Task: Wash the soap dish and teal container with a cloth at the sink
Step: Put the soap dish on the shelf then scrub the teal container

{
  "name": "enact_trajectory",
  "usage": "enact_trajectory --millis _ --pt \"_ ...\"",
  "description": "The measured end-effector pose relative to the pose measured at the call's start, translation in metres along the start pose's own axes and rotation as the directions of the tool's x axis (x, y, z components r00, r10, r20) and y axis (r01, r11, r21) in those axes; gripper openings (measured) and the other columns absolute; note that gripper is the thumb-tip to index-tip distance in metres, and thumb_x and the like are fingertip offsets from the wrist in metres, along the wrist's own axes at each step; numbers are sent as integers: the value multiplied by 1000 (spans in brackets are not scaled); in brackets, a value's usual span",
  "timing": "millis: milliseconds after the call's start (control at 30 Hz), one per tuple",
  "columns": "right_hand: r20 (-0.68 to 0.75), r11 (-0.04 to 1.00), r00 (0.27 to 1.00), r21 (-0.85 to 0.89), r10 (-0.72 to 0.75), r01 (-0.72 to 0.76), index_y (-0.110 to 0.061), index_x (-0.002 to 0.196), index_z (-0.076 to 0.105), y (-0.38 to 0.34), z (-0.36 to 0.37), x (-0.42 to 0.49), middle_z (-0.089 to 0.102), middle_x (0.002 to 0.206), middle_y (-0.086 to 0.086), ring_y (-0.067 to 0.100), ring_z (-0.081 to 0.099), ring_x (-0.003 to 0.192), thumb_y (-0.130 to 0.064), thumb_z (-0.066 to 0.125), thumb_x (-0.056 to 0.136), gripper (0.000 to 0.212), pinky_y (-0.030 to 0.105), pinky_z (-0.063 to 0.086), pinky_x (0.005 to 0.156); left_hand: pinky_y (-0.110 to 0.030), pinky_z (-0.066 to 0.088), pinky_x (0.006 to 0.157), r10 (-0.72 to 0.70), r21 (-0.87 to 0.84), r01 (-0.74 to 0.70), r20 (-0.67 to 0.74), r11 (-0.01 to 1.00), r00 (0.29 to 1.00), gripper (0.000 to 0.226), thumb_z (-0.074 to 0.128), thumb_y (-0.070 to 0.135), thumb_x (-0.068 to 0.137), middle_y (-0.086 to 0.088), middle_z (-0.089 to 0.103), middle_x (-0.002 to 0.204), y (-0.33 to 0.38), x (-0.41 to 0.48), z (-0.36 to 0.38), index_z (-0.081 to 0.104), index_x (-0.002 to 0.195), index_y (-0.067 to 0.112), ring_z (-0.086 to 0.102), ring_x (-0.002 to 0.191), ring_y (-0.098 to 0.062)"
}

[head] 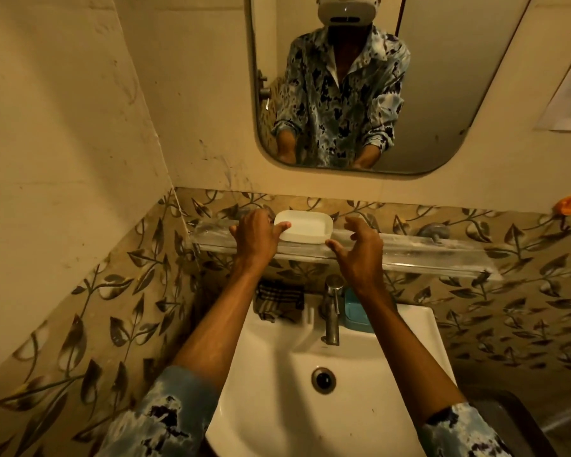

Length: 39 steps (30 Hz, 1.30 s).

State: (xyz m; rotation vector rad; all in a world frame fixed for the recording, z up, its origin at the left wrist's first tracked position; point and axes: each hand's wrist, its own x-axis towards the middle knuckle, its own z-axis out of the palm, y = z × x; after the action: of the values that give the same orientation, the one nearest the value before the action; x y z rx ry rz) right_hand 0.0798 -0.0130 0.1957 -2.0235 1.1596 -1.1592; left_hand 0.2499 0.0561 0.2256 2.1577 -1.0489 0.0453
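Left hand (pixel 254 234) pinches the dish (pixel 305 225) on the shelf (pixel 442 249). Right hand (pixel 360 245) is spread beside it, holding nothing. The dish is either being taken down or put back.

A clear glass shelf (pixel 426 250) runs along the leaf-patterned wall, its surface streaked with white residue. A white dish (pixel 305 225) sits on it, left of the middle. Below it, the white sink (pixel 419 328) carries three things on its back ledge: a dark checked cloth (pixel 279 303) at the left, a steel tap (pixel 333 311) in the middle, and a teal container (pixel 355 313) just right of the tap.
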Motion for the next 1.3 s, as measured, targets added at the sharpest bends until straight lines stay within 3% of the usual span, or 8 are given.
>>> enact_trajectory --millis 100,200,333,433,600,767,1067,1300 --pt "-157 975 964 -84 -216 205 -9 115 60 19 -4 -36 64 114 11 25 54 109 -21 68 85 33 39 46 93 -34 50 73 153 -154 -184 -192 971 969 27 67 37 83 -4 66 92 16 -38 13 65 98 15 60 90 -20" --pt "-168 958 947 -133 -274 253 -4 102 62 57 -5 -75 64 101 15 24 53 101 -19 57 87 22 33 42 88 -20 51 69 270 -269 -310 -176 912 947 24 56 37 88 -3 64 92 26 -94 44 64 92 15 58 85 -12" --pt "-160 987 986 -159 -41 15 0 94 60 121 -10 -105 62 93 18 32 58 90 -5 60 83 12 30 42 76 -25 49 59 303 -314 -315 -87 896 949 20 61 29 90 -3 62 75 15 -150 89 65 81 11 56 69 -12" --pt "-166 961 959 -115 230 -250 1 101 59 158 -14 -107 61 100 20 35 58 94 -3 64 84 18 31 46 73 -15 39 55 278 -287 -268 -6 920 961 17 66 26 87 -2 61 69 4 -174 117 64 76 13 50 63 -7" --pt "-48 806 824 -183 565 -563 5 129 50 195 -16 -80 55 128 27 42 51 119 -17 61 91 46 44 43 97 -13 30 55 156 -219 -132 100 967 983 19 66 27 86 9 51 65 -32 -194 144 58 71 18 42 61 -4" --pt "67 784 792 -213 607 -583 8 125 54 210 -12 -56 59 124 28 42 51 119 -22 63 90 46 39 41 97 -18 33 54 65 -83 -52 166 995 984 21 66 27 85 8 52 62 -72 -205 152 55 69 19 43 59 -6" --pt "-84 734 746 -138 661 -665 8 99 68 203 -20 -63 69 101 26 40 63 97 -10 70 82 24 38 50 81 -24 43 52 -186 -43 197 176 980 967 21 66 26 87 2 60 59 -118 -198 157 60 70 15 56 54 -16" --pt "-96 718 731 -139 675 -681 -3 90 54 193 -53 -140 62 86 16 27 55 73 -6 72 76 22 27 42 59 -40 50 75 -187 -20 192 138 981 973 14 64 14 86 -20 65 91 -134 -138 163 64 90 1 62 89 -37"
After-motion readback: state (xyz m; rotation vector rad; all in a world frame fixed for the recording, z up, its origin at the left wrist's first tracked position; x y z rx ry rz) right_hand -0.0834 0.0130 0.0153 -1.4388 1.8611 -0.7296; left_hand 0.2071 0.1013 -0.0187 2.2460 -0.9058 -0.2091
